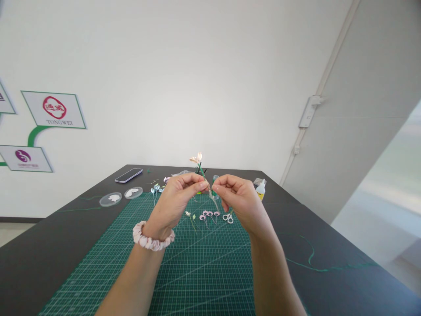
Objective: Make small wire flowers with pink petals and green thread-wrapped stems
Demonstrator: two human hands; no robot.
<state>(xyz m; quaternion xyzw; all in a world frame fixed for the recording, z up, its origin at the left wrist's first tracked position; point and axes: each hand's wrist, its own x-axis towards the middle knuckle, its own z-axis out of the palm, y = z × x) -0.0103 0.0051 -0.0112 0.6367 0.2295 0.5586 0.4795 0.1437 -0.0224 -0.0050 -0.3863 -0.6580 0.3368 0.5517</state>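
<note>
My left hand (182, 193), with a pale scrunchie (153, 242) round the wrist, pinches the green stem of a small artificial flower (196, 158). The flower's cream-pink petals point up above the fingertips. Close beside it, my right hand (240, 195) is closed in a pinch near the stem's lower end; what sits between its fingertips is too small to make out. A pale, thin strand (214, 202) hangs down between the two hands. Beneath them, several pink loop-shaped pieces on wires (209, 213) and a small white bud on a stem (188, 214) lie on the green cutting mat (197, 272).
White-handled scissors (228, 218) lie under my right hand. A glue bottle (261, 189) stands at the back right. To the left are blue flowers (155, 189), two shallow dishes (111, 199) with white pieces, and a phone (129, 175). Green strands (324, 269) trail on the black table (296, 219).
</note>
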